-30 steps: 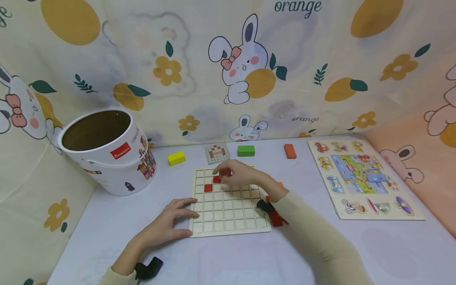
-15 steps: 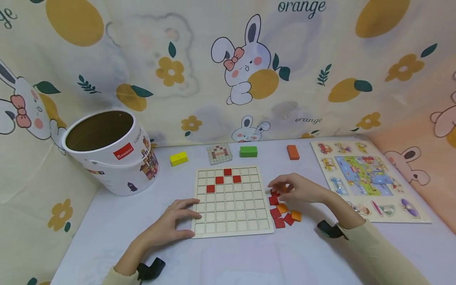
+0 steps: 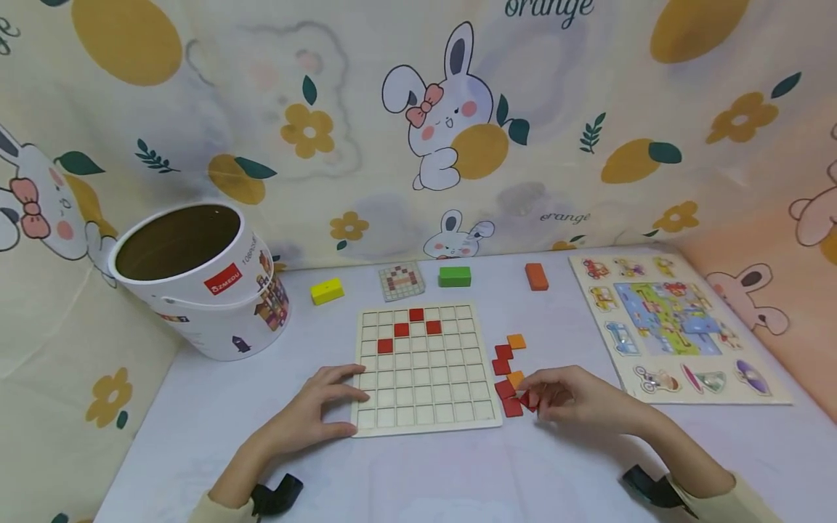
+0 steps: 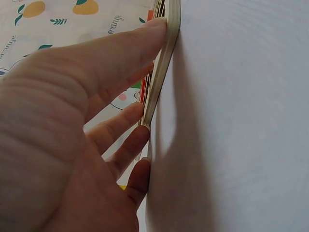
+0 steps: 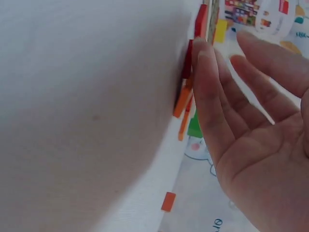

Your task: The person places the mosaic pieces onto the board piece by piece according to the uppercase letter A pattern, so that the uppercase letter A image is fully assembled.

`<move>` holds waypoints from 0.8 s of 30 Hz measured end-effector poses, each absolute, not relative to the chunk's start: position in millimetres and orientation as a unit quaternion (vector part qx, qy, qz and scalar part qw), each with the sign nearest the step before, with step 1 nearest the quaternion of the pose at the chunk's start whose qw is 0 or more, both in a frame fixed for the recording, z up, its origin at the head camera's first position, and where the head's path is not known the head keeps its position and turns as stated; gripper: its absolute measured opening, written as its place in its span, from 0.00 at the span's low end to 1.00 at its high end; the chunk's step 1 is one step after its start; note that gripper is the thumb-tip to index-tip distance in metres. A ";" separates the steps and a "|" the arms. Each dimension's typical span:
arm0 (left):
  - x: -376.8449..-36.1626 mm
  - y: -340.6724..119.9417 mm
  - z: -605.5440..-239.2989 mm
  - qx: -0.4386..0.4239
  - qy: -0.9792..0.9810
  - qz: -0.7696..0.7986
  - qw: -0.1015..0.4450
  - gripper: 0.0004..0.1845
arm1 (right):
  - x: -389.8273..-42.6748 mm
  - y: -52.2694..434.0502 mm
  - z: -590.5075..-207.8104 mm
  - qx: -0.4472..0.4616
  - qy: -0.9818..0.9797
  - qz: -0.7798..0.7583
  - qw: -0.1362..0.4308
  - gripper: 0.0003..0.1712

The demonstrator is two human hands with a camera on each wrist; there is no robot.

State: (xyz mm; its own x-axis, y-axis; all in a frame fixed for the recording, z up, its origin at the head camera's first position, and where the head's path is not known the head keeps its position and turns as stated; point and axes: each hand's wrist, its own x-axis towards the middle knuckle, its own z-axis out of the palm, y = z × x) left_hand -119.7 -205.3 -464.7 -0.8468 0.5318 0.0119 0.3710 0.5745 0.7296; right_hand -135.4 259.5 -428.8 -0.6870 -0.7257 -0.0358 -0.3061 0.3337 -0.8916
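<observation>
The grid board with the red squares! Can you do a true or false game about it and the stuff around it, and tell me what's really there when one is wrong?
1. The left hand touches the left edge of the grid board. True.
2. Both hands touch the grid board. False: the right hand is at the loose tiles, off the board's right side.
3. Seven coloured squares sit in the grid board. False: only four red squares do.
4. The white bucket stands left of the grid board. True.
5. The block nearest the white bucket is green. False: it is the yellow block.
6. The picture puzzle lies right of the grid board. True.
</observation>
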 end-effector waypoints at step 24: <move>-118.5 -204.5 -463.0 0.254 0.882 0.382 0.104 0.21 | -130.0 248.1 -435.4 -0.313 0.862 -0.364 0.165 0.20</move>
